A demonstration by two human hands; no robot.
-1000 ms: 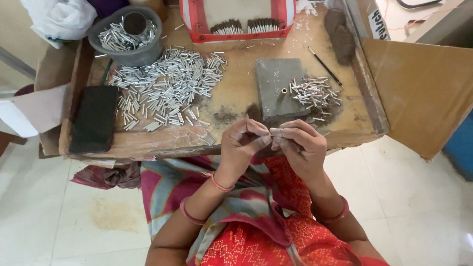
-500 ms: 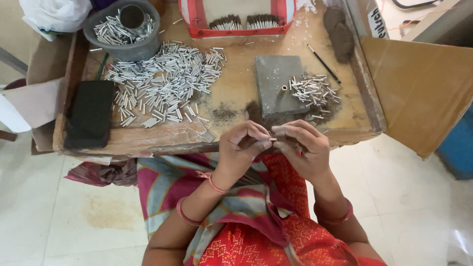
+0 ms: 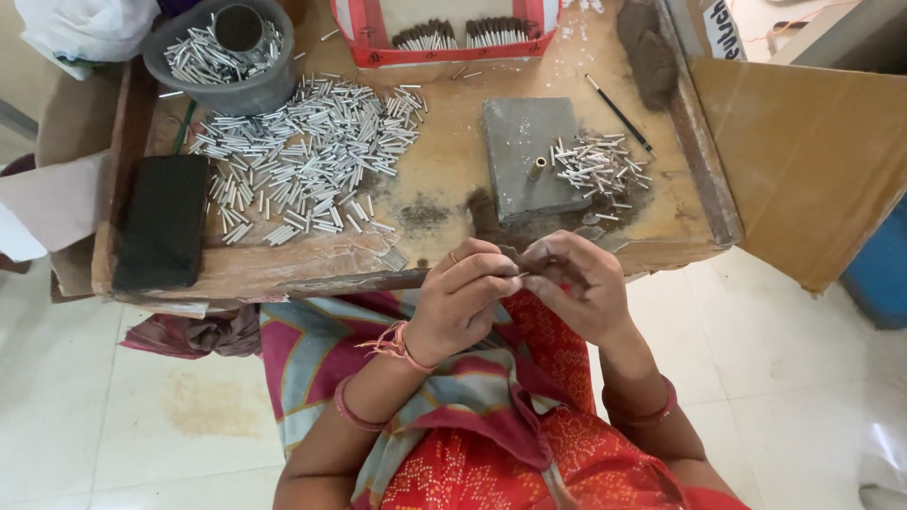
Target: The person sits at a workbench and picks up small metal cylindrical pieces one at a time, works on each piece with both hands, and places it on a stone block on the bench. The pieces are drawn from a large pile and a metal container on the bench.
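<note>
My left hand (image 3: 465, 295) and my right hand (image 3: 576, 283) meet just in front of the near edge of a low wooden work board (image 3: 444, 189). Both pinch one small thin piece between their fingertips; it is too small to name for sure, and mostly hidden by the fingers. A large heap of short silver tubes (image 3: 302, 156) lies on the board's left half. A smaller heap of the same tubes (image 3: 600, 168) lies to the right of a grey stone slab (image 3: 531, 156), on which one short brass-coloured tube (image 3: 537, 168) stands.
A grey bowl (image 3: 227, 90) with more tubes and a dark cup stands at the far left. A black block (image 3: 162, 222) lies at the left edge. A red tray (image 3: 444, 47) holds dark bundles at the back. A thin black stick (image 3: 619, 113) and a brown cardboard flap (image 3: 803, 151) are at right.
Both hands stay pinched together at the board's front edge, with only slight finger movement. The view has shifted a little; nothing on the board has moved.
</note>
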